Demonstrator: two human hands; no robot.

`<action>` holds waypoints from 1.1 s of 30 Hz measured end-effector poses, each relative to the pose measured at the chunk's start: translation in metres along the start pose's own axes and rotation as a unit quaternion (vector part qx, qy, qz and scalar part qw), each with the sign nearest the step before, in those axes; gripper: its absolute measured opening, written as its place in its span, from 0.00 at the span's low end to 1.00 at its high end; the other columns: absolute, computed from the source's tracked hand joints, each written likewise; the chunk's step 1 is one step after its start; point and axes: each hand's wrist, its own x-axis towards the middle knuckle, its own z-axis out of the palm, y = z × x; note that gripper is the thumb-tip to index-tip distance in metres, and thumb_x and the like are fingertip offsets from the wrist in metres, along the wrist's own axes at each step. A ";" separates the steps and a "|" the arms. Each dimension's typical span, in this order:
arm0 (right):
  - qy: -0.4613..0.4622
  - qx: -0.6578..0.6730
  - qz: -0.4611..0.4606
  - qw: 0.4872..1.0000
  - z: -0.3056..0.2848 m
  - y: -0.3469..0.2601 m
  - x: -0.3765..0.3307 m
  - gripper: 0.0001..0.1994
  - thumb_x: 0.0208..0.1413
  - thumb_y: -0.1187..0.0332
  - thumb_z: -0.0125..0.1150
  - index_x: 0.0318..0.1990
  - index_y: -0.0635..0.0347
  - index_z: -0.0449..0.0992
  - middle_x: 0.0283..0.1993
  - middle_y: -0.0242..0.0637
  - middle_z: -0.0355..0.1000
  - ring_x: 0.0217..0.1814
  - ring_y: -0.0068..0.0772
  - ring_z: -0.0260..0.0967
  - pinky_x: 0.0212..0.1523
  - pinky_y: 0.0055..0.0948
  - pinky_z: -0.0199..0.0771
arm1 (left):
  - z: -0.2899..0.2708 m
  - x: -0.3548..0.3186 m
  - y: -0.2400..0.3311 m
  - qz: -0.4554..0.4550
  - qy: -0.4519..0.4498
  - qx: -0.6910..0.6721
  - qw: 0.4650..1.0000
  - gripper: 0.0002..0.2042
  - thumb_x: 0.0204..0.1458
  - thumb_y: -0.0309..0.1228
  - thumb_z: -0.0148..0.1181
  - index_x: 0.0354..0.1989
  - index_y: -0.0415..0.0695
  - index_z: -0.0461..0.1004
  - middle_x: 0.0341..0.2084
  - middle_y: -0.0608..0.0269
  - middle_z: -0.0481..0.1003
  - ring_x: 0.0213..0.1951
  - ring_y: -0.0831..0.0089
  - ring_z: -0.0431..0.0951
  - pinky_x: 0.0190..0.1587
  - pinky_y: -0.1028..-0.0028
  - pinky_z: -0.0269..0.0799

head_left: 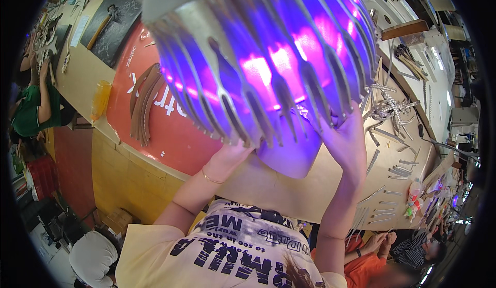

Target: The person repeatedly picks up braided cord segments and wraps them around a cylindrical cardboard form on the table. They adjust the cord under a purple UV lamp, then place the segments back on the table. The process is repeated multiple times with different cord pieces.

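A large dome (pixel 268 55) ringed with silver forks fills the top middle, close to the camera. Violet and pink light glows between the forks, whose tines point down toward me. Under the rim, a smooth violet-lit piece (pixel 292 156) sticks out between my hands; its kind is unclear. My left hand (pixel 235 154) is at the left of this piece, its fingers hidden behind the fork tines. My right hand (pixel 345 135) is bent at the right rim, its fingers closed near the tines; what they hold is hidden.
Brown curved strips (pixel 146 104) lie on a red sheet (pixel 168 146) to the left, near a yellow bottle (pixel 101 100) and a hammer (pixel 103 27). Braided cords (pixel 392 107) and short strips (pixel 403 171) lie on the table at right. Other people sit at both sides.
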 end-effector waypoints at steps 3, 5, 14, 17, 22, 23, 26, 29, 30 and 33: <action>-0.005 -0.042 -0.009 0.999 -0.001 0.003 0.002 0.18 0.50 0.81 0.58 0.45 0.61 0.56 0.22 0.27 0.67 0.20 0.08 0.60 0.19 0.12 0.55 | 0.032 -0.007 0.020 0.071 0.007 0.109 0.991 0.30 0.48 0.16 0.66 0.60 0.35 0.61 0.39 0.60 0.74 0.39 0.74 0.81 0.41 0.79 0.79; -0.003 -0.042 -0.015 0.999 -0.001 0.004 0.002 0.19 0.49 0.81 0.58 0.44 0.61 0.56 0.21 0.27 0.66 0.20 0.08 0.59 0.19 0.12 0.55 | 0.047 -0.009 0.034 0.090 0.014 0.157 0.983 0.30 0.47 0.16 0.66 0.60 0.34 0.60 0.38 0.60 0.74 0.38 0.74 0.81 0.41 0.80 0.79; 0.010 -0.016 -0.005 1.000 0.002 0.001 0.002 0.20 0.48 0.81 0.58 0.45 0.61 0.55 0.21 0.27 0.66 0.19 0.08 0.59 0.18 0.11 0.55 | 0.052 -0.013 0.038 0.121 0.006 0.181 0.976 0.30 0.47 0.15 0.66 0.60 0.33 0.60 0.38 0.59 0.73 0.37 0.74 0.81 0.41 0.82 0.78; 0.008 -0.015 -0.004 1.000 0.002 0.000 0.002 0.20 0.48 0.81 0.58 0.45 0.61 0.55 0.21 0.28 0.65 0.19 0.08 0.59 0.17 0.11 0.56 | 0.052 -0.013 0.036 0.133 0.004 0.188 0.973 0.30 0.47 0.15 0.65 0.60 0.33 0.61 0.38 0.59 0.72 0.37 0.74 0.81 0.41 0.82 0.78; 0.010 -0.027 -0.006 1.000 0.002 0.000 0.002 0.21 0.48 0.81 0.59 0.45 0.61 0.55 0.21 0.28 0.65 0.19 0.09 0.60 0.18 0.12 0.57 | 0.054 -0.013 0.035 0.158 0.003 0.196 0.968 0.29 0.47 0.14 0.65 0.59 0.33 0.61 0.38 0.58 0.72 0.37 0.73 0.81 0.41 0.83 0.78; 0.012 -0.025 -0.004 1.000 0.002 0.000 0.002 0.21 0.48 0.81 0.59 0.45 0.61 0.55 0.22 0.28 0.65 0.19 0.09 0.60 0.18 0.11 0.57 | 0.053 -0.013 0.034 0.164 0.003 0.198 0.966 0.29 0.47 0.14 0.65 0.59 0.33 0.61 0.38 0.58 0.72 0.37 0.73 0.81 0.41 0.83 0.78; 0.016 -0.013 -0.004 1.000 0.003 0.000 0.002 0.21 0.48 0.81 0.59 0.46 0.61 0.55 0.22 0.28 0.65 0.19 0.09 0.60 0.18 0.12 0.57 | 0.052 -0.012 0.031 0.183 -0.004 0.202 0.962 0.27 0.48 0.14 0.64 0.58 0.33 0.63 0.39 0.58 0.72 0.37 0.73 0.81 0.40 0.83 0.78; 0.014 -0.025 -0.004 1.000 0.004 0.000 0.004 0.21 0.48 0.81 0.60 0.46 0.60 0.55 0.22 0.28 0.65 0.19 0.09 0.60 0.18 0.12 0.57 | 0.049 -0.015 0.025 0.225 -0.004 0.307 0.925 0.22 0.49 0.15 0.64 0.55 0.36 0.68 0.40 0.58 0.74 0.39 0.72 0.81 0.41 0.79 0.77; 0.017 -0.035 -0.002 0.999 0.004 0.000 0.004 0.21 0.48 0.80 0.60 0.46 0.60 0.55 0.22 0.28 0.65 0.19 0.09 0.60 0.18 0.12 0.58 | 0.049 -0.017 0.023 0.248 0.008 0.407 0.879 0.20 0.50 0.16 0.63 0.53 0.37 0.71 0.41 0.57 0.75 0.40 0.71 0.81 0.43 0.77 0.77; 0.019 -0.028 0.022 0.999 0.004 -0.001 0.004 0.22 0.48 0.80 0.60 0.46 0.59 0.55 0.22 0.28 0.65 0.20 0.10 0.60 0.19 0.12 0.59 | 0.051 -0.031 0.017 0.396 0.048 0.594 0.698 0.15 0.51 0.18 0.61 0.48 0.40 0.76 0.43 0.57 0.77 0.44 0.64 0.81 0.49 0.69 0.74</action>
